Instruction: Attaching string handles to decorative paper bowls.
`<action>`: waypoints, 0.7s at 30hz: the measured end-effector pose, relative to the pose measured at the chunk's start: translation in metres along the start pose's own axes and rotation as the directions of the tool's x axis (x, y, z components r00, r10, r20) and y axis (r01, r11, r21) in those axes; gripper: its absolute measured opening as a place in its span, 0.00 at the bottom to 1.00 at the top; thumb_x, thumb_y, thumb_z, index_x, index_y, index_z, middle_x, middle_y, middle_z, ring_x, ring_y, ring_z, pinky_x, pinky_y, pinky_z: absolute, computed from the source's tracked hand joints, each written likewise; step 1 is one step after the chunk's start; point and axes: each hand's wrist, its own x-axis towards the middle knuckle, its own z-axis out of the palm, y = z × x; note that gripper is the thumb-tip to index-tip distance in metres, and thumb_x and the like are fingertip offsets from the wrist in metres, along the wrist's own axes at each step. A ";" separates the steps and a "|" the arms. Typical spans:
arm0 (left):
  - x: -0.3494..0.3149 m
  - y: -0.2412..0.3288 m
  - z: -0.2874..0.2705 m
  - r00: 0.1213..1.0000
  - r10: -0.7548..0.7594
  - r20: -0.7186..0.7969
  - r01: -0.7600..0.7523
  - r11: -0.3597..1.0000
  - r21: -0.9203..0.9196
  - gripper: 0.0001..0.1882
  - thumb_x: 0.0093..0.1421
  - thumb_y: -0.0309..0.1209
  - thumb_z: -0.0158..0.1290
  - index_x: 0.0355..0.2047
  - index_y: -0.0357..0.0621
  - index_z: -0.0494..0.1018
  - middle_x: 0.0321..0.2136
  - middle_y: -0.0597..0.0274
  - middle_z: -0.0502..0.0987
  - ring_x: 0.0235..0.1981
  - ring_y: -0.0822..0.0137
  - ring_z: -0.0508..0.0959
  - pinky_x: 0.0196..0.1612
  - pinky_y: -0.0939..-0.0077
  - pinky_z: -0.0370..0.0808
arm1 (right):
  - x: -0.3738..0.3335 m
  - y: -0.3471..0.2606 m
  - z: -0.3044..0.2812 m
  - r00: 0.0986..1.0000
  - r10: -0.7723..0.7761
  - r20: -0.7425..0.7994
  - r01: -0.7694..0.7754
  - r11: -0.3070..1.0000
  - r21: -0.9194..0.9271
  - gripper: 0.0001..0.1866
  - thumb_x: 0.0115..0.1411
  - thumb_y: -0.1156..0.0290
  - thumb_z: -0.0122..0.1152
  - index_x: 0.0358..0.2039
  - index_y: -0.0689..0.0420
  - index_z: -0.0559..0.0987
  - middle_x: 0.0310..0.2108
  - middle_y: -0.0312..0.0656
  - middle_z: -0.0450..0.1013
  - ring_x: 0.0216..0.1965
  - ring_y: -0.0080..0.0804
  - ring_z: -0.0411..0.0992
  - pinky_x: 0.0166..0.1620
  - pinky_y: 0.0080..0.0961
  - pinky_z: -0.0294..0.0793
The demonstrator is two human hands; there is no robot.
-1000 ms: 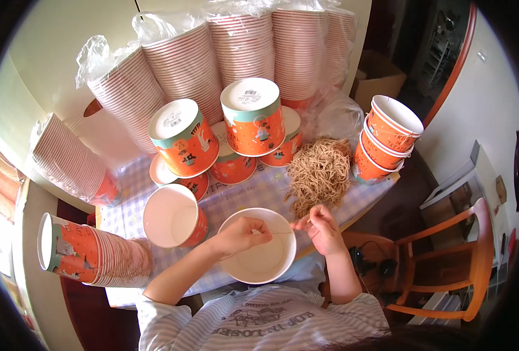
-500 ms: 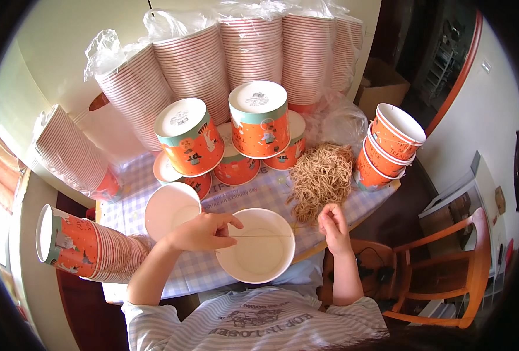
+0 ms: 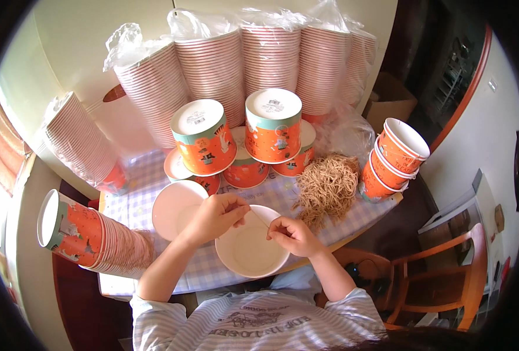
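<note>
An open paper bucket (image 3: 250,254) with a white inside stands at the table's front edge, close to my body. Over its far left rim, my left hand (image 3: 219,216) is closed, thumb and fingers pinching a thin tan string (image 3: 261,220). My right hand (image 3: 294,236) pinches the same string above the bucket's right rim. Only a short slanting stretch of string shows between the hands. A second open bucket (image 3: 174,209) is partly behind my left hand and forearm. Right of the hands lies a tangled heap of tan string (image 3: 331,182).
Upside-down orange buckets (image 3: 204,143) are piled mid-table. Tall bucket stacks (image 3: 209,76) in clear plastic line the back. A stack lies tilted at the left (image 3: 95,240); nested buckets (image 3: 388,167) stand at the right edge. A wooden chair (image 3: 467,275) is at right.
My right hand has moved left, from beside the string heap to the bucket's rim, shortening the string between my hands. My left hand has risen slightly. The whole view has shifted a little.
</note>
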 end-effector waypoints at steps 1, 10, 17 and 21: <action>0.004 -0.012 0.000 1.000 0.000 0.010 0.002 0.988 -0.156 0.12 0.54 0.30 0.53 0.37 0.36 0.70 0.33 0.58 0.73 0.30 0.73 0.74 0.28 0.80 0.72 | 0.002 0.005 0.004 0.998 -0.049 -0.034 0.054 0.984 0.171 0.05 0.57 0.74 0.53 0.33 0.60 0.71 0.29 0.34 0.72 0.19 0.12 0.61 0.23 0.10 0.60; -0.001 -0.064 0.043 0.989 0.149 0.021 -0.150 0.983 0.106 0.12 0.55 0.27 0.51 0.39 0.36 0.71 0.32 0.59 0.76 0.33 0.72 0.75 0.36 0.77 0.73 | 0.013 -0.005 0.001 0.976 0.159 -0.150 -0.041 0.808 0.587 0.03 0.58 0.72 0.50 0.29 0.55 0.69 0.26 0.36 0.69 0.16 0.12 0.57 0.20 0.09 0.55; 0.016 -0.047 0.080 0.980 0.195 0.041 -0.191 0.978 -0.084 0.10 0.54 0.30 0.52 0.35 0.38 0.74 0.29 0.58 0.77 0.26 0.72 0.74 0.33 0.77 0.72 | 0.009 -0.003 -0.002 0.961 0.177 -0.215 0.017 0.734 0.679 0.03 0.59 0.71 0.50 0.29 0.54 0.68 0.26 0.36 0.69 0.16 0.13 0.57 0.19 0.10 0.54; 0.023 -0.047 0.087 0.988 0.064 0.144 0.008 0.893 -0.449 0.09 0.58 0.31 0.50 0.34 0.38 0.74 0.26 0.64 0.76 0.28 0.76 0.72 0.34 0.82 0.69 | 0.003 -0.006 -0.008 0.948 0.183 -0.262 0.024 0.776 0.630 0.02 0.58 0.73 0.51 0.29 0.56 0.69 0.30 0.37 0.69 0.18 0.12 0.57 0.22 0.08 0.54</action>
